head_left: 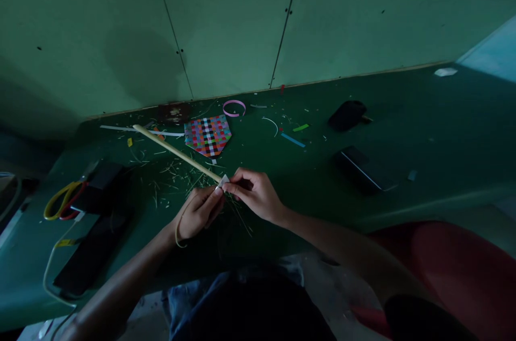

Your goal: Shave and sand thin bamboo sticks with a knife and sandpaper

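Note:
My left hand is closed around the near end of a thin pale stick, which slants away to the upper left over the table. A small white strip sits at that near end, touching the stick. The fingers of my right hand pinch the strip from the right, close beside my left thumb. Whether the strip is wrapped around the stick I cannot tell. Beyond the hands lies a colourful woven piece with a pointed lower edge. Thin straw-like bits stick out below the hands.
On the left lie yellow-and-red-handled scissors, a black box and a cable. A pink curled strip, a blue strip and scattered clippings are near the wall. At right are a black pouch and a dark phone-like slab.

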A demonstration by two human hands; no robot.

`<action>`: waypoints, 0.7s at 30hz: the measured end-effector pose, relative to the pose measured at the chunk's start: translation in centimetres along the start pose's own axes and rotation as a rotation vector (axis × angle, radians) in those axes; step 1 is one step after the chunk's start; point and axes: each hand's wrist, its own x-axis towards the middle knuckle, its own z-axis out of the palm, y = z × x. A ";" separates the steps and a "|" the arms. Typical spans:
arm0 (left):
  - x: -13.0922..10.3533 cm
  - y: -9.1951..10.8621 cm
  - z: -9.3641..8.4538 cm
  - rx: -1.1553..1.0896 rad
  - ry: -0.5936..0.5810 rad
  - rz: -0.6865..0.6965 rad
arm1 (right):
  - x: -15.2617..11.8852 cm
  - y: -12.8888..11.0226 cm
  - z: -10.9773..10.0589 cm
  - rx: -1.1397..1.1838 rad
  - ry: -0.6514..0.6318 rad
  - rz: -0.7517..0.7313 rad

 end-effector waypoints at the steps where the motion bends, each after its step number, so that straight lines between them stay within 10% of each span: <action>1: 0.0 0.0 0.0 0.001 0.002 0.003 | 0.0 0.0 0.0 -0.007 0.005 -0.006; 21: 0.0 -0.3 0.1 -0.050 -0.018 0.007 | -0.1 0.1 0.1 -0.012 -0.010 -0.042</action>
